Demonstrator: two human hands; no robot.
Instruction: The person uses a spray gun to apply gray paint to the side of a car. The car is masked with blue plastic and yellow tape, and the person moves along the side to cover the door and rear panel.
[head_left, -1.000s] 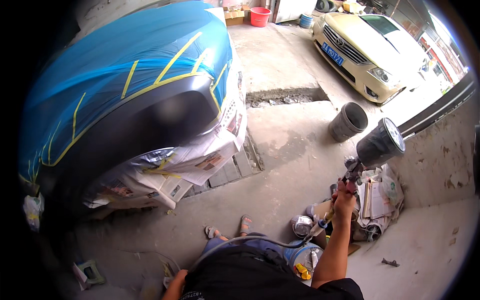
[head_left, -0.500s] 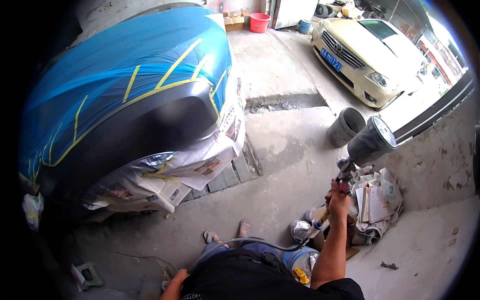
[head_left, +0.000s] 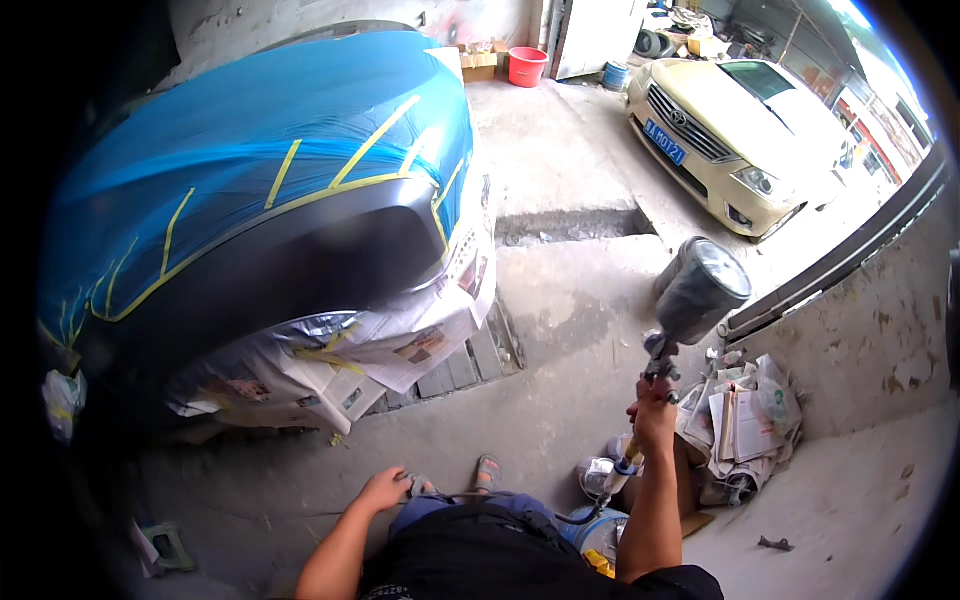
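Note:
My right hand (head_left: 655, 415) grips a spray gun (head_left: 660, 365) topped by a dark paint cup with a translucent lid (head_left: 712, 290); an air hose (head_left: 590, 512) runs down from its handle across my waist. My left hand (head_left: 385, 488) is at my waist, its curled fingers on the hose. Ahead and left stands a car whose dark fender panel (head_left: 330, 255) is bordered by yellow tape, with blue plastic sheeting (head_left: 260, 100) above and taped newspaper (head_left: 400, 350) around the wheel area below.
A cream car (head_left: 730, 110) stands at upper right beyond a concrete trench (head_left: 570, 230). A red bucket (head_left: 527, 66) is at the back. Papers and bags (head_left: 745, 430), cans (head_left: 595, 470) and a low wall (head_left: 850, 330) lie to my right; my sandalled feet are below.
The spray gun and my right hand have shifted left, with the cup now over the dark bucket. My left hand has risen from the lower edge to beside my feet.

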